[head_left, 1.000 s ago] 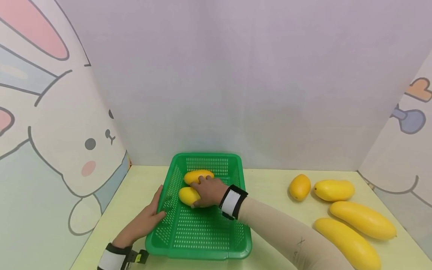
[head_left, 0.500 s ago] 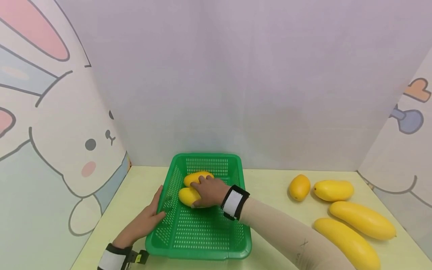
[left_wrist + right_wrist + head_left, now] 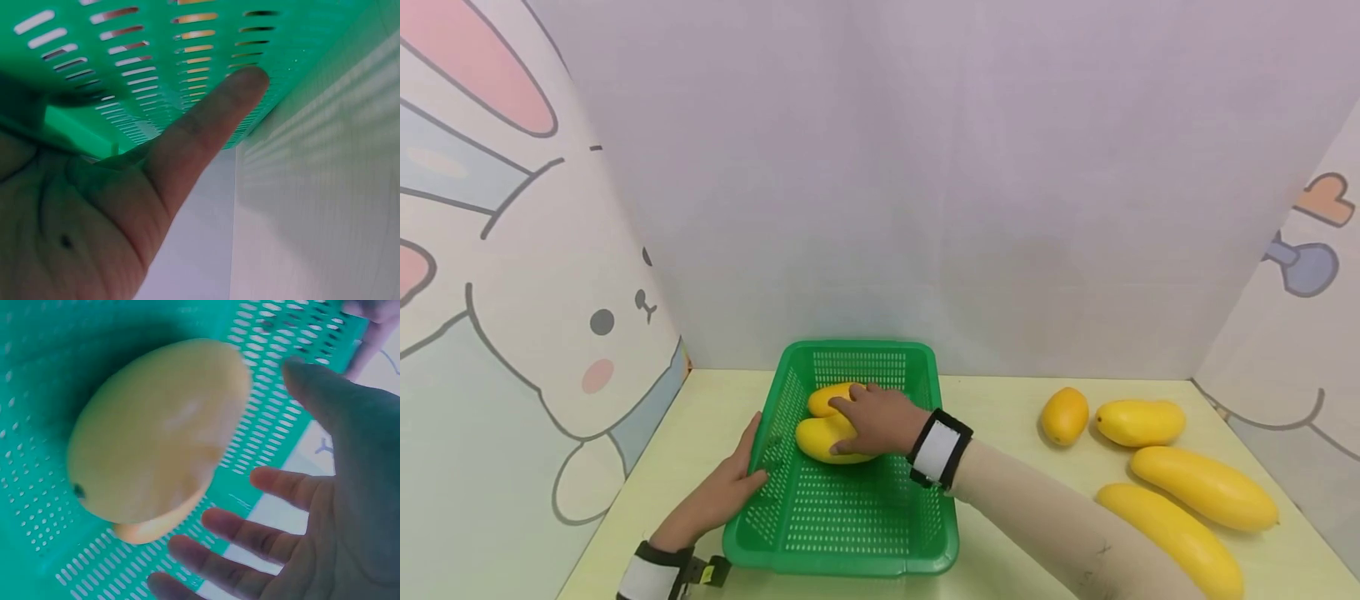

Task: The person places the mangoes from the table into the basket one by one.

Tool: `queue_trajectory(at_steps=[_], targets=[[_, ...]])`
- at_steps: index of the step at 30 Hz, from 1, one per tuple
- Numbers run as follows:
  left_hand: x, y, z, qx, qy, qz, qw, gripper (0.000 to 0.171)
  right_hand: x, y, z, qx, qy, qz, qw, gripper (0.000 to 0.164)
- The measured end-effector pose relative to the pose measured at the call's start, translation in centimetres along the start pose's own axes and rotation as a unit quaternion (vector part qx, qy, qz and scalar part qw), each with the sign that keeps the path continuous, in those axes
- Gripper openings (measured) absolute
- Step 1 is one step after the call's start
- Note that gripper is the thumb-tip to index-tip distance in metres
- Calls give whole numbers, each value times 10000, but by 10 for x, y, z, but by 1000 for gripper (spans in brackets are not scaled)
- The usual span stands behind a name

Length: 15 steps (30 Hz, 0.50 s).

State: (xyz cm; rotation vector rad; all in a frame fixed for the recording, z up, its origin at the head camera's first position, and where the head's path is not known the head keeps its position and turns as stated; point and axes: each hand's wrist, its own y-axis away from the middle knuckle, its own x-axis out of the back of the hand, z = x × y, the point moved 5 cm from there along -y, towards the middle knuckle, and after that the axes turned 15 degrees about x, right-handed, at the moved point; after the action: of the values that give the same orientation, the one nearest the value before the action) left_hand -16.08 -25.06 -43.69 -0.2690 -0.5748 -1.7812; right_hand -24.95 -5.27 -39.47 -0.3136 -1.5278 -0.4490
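Note:
Inside the green perforated basket [image 3: 865,567] lie two yellow mangoes, the front mango [image 3: 823,439] close before the back mango [image 3: 829,398]. My right hand [image 3: 880,421] is over their right ends, thumb and fingers spread. In the right wrist view a gap shows between those fingers and the nearer mango [image 3: 156,431], with the other mango partly hidden beneath it. My left hand [image 3: 722,493] rests against the basket's left side. A straight finger [image 3: 206,125] lies along the outer wall in the left wrist view.
On the table's right stand a short orange-yellow fruit [image 3: 1064,416], an oblong yellow fruit [image 3: 1141,422] and two long yellow fruits, one farther [image 3: 1206,487] and one nearer [image 3: 1172,537]. A pale curtain [image 3: 925,208] closes the back; printed panels stand at both sides.
My right hand has let go of the front mango, its fingers spreading as it shifts slightly right. More of that mango shows. The left hand and basket stay put.

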Motion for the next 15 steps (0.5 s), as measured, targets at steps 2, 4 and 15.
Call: queue_trajectory(at_steps=[2,4,15], targets=[[0,0,1,-32,-13,-9,10000,78,6,4,0,13,-11,74,10000,71],[0,0,2,-91,-21,-21,10000,78,12,8,0,38,13,148,9999,71],[0,-2,-4,-19,-137,52,9999,78,37,26,-5,295,385,449,9978,72]])
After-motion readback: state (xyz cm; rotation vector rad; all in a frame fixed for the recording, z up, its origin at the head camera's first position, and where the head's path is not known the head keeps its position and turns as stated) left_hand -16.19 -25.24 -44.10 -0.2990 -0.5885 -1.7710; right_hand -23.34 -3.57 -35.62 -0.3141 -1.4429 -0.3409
